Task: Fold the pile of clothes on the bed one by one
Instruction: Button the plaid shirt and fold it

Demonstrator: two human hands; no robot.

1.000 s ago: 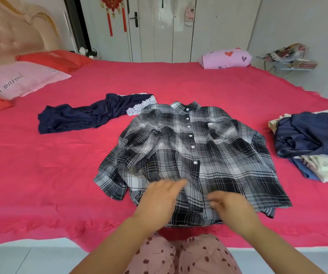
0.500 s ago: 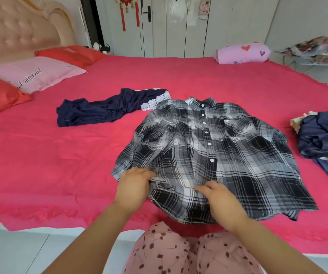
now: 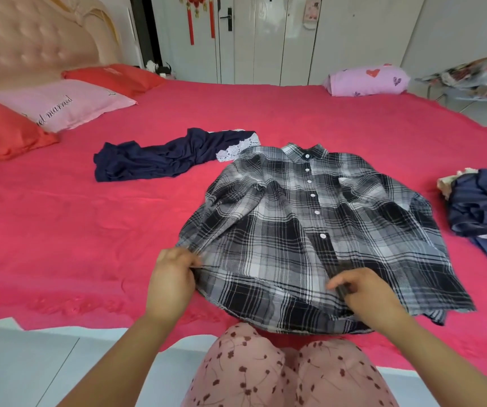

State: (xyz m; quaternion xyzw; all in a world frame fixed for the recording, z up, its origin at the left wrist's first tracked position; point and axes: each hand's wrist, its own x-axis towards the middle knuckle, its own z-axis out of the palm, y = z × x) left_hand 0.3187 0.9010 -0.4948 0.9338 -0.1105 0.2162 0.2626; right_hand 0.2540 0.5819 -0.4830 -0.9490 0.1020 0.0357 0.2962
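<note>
Recorded red-covered bed (image 3: 60,230). Found black-and-white plaid shirt (image 3: 309,230) spread button-side up by its near edge; navy lace-trimmed garment (image 3: 163,157) crumpled beyond, stack of clothes (image 3: 483,207) at right. Caught left hand (image 3: 171,277) pinching shirt's side hem, right hand (image 3: 365,292) pinching its lower placket.

This is a bedroom in a home. A wide bed (image 3: 60,230) under a red cover fills most of the view, backed by a tufted, padded headboard (image 3: 30,39). A pink pillow (image 3: 69,104) lies between two red pillows (image 3: 1,130) at its head, and a lilac pillow with hearts (image 3: 365,80) sits at the far edge. White wardrobe doors (image 3: 295,39) line the back wall, with red tasselled ornaments (image 3: 190,19) hanging beside them. Household laundry lies on the cover: a plaid shirt (image 3: 309,230), a navy garment (image 3: 163,160) and a stack of clothes (image 3: 483,207). The floor (image 3: 30,362) is pale tile.
</note>
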